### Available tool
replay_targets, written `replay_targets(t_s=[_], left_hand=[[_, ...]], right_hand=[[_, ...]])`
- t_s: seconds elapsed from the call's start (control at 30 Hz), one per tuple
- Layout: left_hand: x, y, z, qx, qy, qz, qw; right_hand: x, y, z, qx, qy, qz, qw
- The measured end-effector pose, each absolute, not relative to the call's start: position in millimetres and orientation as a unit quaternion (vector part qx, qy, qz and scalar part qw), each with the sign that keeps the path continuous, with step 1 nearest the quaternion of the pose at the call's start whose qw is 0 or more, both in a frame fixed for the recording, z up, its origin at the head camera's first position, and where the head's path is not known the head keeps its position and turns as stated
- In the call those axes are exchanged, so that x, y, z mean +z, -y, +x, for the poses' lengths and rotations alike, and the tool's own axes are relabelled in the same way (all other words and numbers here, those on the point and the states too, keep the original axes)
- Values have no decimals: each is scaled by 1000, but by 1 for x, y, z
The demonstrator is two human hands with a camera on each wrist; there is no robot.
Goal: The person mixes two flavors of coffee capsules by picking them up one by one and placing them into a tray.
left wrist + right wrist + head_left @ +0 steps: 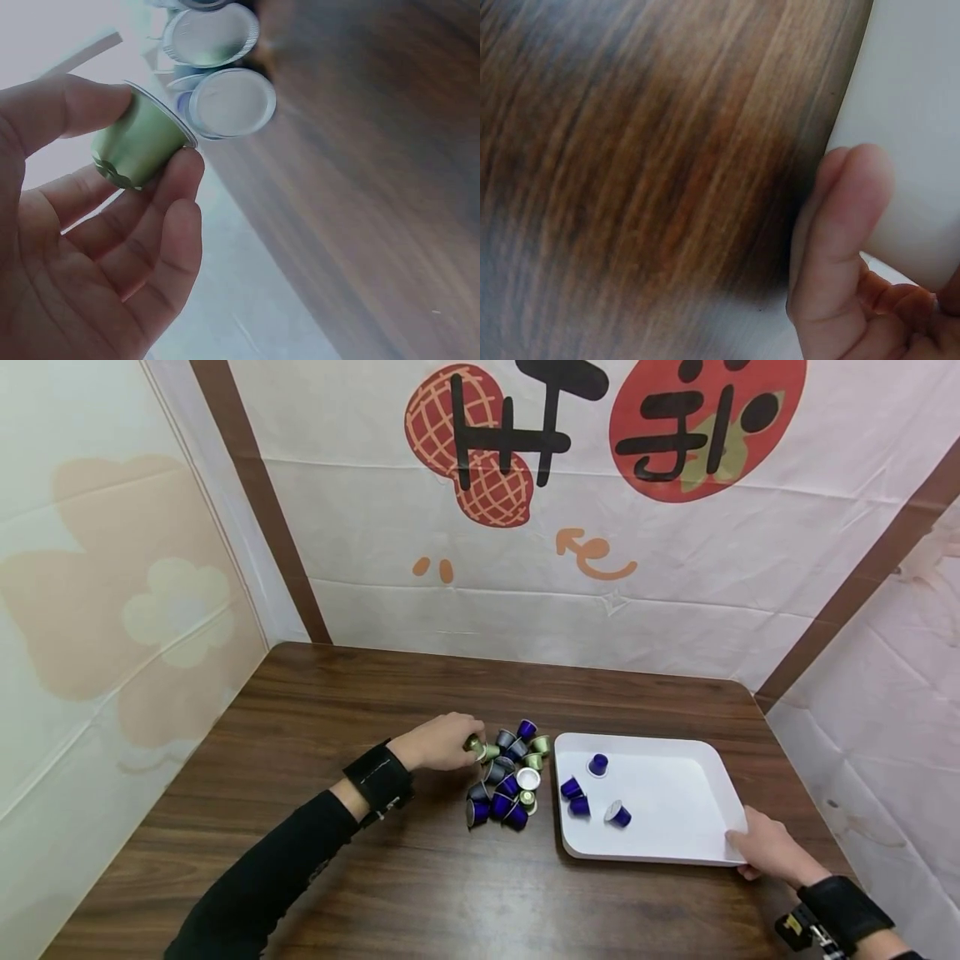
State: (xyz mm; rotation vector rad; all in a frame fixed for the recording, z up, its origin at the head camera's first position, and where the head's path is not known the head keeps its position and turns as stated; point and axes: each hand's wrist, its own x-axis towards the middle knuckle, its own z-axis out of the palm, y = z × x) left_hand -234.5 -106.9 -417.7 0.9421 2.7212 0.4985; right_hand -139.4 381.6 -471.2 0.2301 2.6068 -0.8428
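Observation:
My left hand [442, 742] pinches a green coffee capsule [142, 142] between thumb and fingers, at the left edge of a pile of capsules. That pile holds several blue capsules [501, 806], grey capsules [495, 770] and green capsules [533, 761], some upright and some tipped over. To its right lies a white tray [675, 802] with several blue capsules [597, 765] in its left half. My right hand [772, 845] grips the tray's near right corner, with the thumb over the rim; in the right wrist view the fingers are partly hidden.
Everything stands on a brown wooden table [420, 893]. A white printed cloth [450, 618] hangs behind the table's far edge, and further cloths hang at the left and right sides. The pile lies close to the tray's left rim.

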Motion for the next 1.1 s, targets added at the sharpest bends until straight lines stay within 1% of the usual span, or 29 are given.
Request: replay_targets(t_s=[0.17,0.5,0.73,1.1], left_hand=[[-408,93,-237,183,-917,337,106],[-397,52,-242,180,-903,370,122],[-394,23,-244,186,-887,401,137],[-393,-15,-244,131,-886,426,127]], right_hand=[[-469,-381,-139,-303,-929,82,193],[-467,-379,-138,-299,-931,82,190],[-469,-381,-137,-302,-934,72,178],[-469,-380,-136,-301,-936,69,172]])
